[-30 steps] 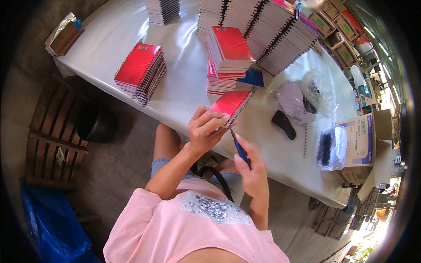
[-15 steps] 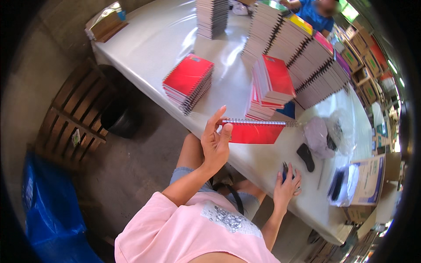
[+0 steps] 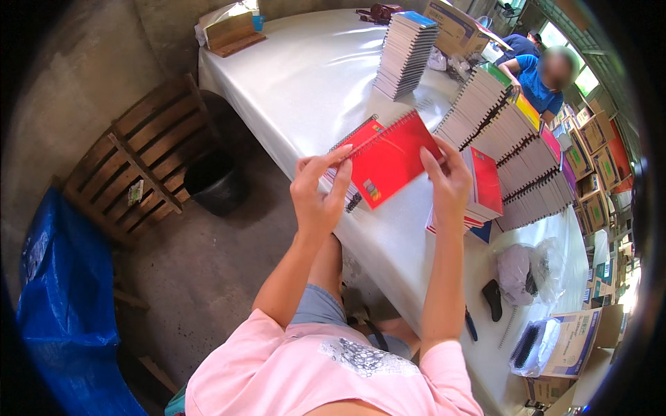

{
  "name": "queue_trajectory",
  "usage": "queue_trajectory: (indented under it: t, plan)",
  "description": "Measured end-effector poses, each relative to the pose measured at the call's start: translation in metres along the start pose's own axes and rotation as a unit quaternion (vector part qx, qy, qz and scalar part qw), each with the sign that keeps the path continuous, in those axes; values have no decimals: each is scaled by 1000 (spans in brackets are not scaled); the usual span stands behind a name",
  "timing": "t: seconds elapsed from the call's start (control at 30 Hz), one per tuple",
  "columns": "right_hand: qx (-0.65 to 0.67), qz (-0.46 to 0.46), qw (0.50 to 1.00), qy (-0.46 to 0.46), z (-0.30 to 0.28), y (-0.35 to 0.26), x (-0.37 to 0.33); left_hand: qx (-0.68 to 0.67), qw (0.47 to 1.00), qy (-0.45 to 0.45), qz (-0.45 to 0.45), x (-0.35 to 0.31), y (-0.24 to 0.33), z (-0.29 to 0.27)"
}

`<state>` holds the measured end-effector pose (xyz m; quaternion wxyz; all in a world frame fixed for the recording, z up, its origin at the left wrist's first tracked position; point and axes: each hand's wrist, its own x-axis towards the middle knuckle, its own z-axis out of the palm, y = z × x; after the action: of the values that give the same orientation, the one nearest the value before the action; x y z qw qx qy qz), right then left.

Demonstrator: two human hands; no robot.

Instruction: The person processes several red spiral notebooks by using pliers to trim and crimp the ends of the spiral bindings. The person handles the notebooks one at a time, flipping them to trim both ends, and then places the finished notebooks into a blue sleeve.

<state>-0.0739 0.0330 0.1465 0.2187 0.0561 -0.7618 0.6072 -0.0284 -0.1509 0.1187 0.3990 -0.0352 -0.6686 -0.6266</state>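
Observation:
A red spiral-bound notebook (image 3: 394, 163) is held up over the table, its wire coil along the upper left edge. My left hand (image 3: 320, 188) pinches it at the coil side, and my right hand (image 3: 447, 182) grips the opposite edge with thumb and fingers. Behind it, partly hidden, a pile of red spiral notebooks (image 3: 359, 130) lies on the table. Close by my right hand is another stack of red-covered notebooks (image 3: 488, 182). A slim dark-blue hand tool (image 3: 471, 324) rests at the table's near edge, beside my right forearm.
Tall notebook stacks (image 3: 479, 104) line the far right, and another stack (image 3: 406, 55) stands at the back. Plastic bags (image 3: 527, 270), a black pouch-like item (image 3: 492, 299) and a cardboard box (image 3: 572, 340) sit at right. A black bucket (image 3: 215, 184) is on the floor. Another person (image 3: 538, 80) sits across.
My right hand has left the blue tool on the table and taken the notebook's right edge. The notebook has turned so its cover faces up, over the left pile. My view has shifted.

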Motion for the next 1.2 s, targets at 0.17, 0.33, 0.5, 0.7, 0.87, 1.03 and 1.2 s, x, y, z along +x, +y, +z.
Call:
queue_trajectory:
  t: [0.17,0.33,0.5,0.7,0.87,1.03,1.2]
  plan:
    - [-174,-8,980,-95,28,70,47,152,987,-53,15,15,-46,7]
    - [-247,-18,966,-68,46,87,39,54,997,-31,-40,7,-74,5]
    - [-357,-196,913,28,14,25,13,21,995,-62,-78,10,-70,2]
    - [-549,20,814,190,-140,28,3,118,987,45,96,3,-31,-12]
    - [-399,90,901,142,-171,42,7,25,970,8,242,-13,19,24]
    - [-292,-61,930,213,-156,-12,-38,-17,946,-167,278,-49,56,64]
    - [-314,-18,949,9,-144,18,-136,95,864,-401,290,-114,65,100]
